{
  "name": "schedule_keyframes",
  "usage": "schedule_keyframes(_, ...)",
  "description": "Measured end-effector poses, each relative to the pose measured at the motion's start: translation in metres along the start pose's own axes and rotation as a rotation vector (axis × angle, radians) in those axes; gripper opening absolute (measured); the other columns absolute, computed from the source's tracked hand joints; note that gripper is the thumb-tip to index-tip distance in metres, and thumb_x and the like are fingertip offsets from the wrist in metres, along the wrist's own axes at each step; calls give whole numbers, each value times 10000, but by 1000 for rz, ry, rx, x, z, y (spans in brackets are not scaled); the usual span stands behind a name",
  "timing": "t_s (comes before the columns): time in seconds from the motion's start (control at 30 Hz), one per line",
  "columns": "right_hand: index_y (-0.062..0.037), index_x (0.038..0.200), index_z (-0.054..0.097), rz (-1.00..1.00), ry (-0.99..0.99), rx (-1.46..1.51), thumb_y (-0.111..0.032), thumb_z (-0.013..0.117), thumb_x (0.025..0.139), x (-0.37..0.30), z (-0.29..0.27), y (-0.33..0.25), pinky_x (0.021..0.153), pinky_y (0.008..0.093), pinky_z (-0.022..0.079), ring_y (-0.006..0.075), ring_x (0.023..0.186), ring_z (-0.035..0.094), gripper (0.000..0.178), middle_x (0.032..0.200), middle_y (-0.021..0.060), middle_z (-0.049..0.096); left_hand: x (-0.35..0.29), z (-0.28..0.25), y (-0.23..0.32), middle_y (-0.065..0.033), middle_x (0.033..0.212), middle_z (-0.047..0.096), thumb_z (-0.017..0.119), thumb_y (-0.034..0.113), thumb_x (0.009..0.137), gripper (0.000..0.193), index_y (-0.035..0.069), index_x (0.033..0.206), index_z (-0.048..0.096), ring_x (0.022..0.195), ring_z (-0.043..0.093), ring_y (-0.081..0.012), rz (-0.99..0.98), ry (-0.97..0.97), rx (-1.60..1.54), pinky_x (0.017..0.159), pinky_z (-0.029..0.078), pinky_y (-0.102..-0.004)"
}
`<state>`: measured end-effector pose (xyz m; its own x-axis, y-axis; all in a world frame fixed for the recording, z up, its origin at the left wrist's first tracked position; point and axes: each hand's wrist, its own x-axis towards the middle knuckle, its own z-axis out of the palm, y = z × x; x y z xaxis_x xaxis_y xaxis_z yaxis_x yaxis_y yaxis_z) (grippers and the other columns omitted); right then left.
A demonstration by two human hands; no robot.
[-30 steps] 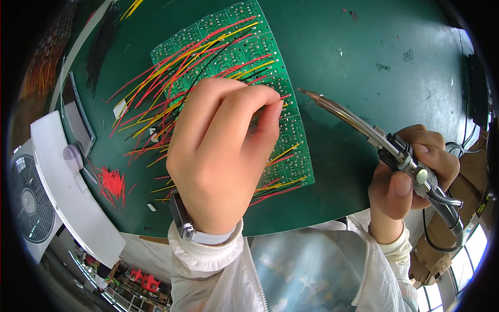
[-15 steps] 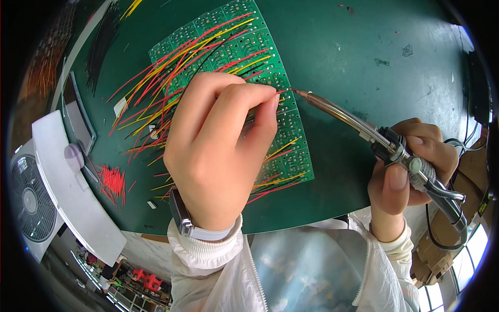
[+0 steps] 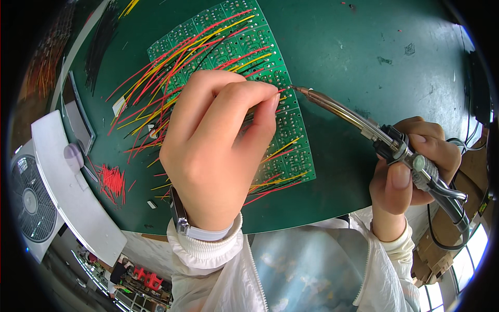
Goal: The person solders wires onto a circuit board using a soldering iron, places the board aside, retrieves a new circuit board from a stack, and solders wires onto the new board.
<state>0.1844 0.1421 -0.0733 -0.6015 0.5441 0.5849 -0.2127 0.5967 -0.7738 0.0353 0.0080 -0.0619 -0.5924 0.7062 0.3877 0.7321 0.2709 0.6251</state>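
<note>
A green circuit board panel (image 3: 293, 127) lies on the table with many red, yellow and black wires (image 3: 179, 49) standing off its solder points. Over its middle, my left hand (image 3: 218, 135) pinches a red wire (image 3: 282, 90) between thumb and forefinger, the wire's end close to the board's right edge. My right hand (image 3: 416, 161) is wrapped round a soldering iron (image 3: 358, 122) with a metal feed tube along it. The iron's tip meets the board's right edge beside that wire end; whether it touches the pad is too small to tell.
On the green table mat (image 3: 364, 52), a pile of short red wires (image 3: 112, 179) lies at left, with black wires (image 3: 99, 47) beyond it. A white fan (image 3: 32, 197) stands beyond the left edge. A cable hangs from the iron at right, near cardboard (image 3: 434, 260).
The iron's tip and my left fingers stay almost in place. My right hand has shifted very slightly to the right.
</note>
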Motion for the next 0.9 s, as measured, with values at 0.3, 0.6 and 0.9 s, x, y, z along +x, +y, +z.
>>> schedule_keyframes(0.3,-6,960,458,8,-16,23,-199,592,723,0,0,0,426,214,409,169,517,513,333,696,143,513,1,0,0,-69,771,582,666,-80,688,148,0,806,626,683,565,-155,1,1,-4,601,450,-239)
schedule_keyframes(0.6,-5,966,456,4,-19,19,-210,619,733,-2,0,0,428,217,409,166,513,512,351,705,142,516,-1,1,1,-68,769,583,667,-90,673,163,1,802,625,680,567,-157,11,1,26,603,454,-240)
schedule_keyframes(0.9,-2,970,452,-32,-66,1,-221,623,736,0,-4,2,432,238,397,169,485,497,363,686,138,507,0,2,6,-77,762,580,673,-87,651,178,8,794,624,672,571,-180,8,-2,61,596,456,-261)
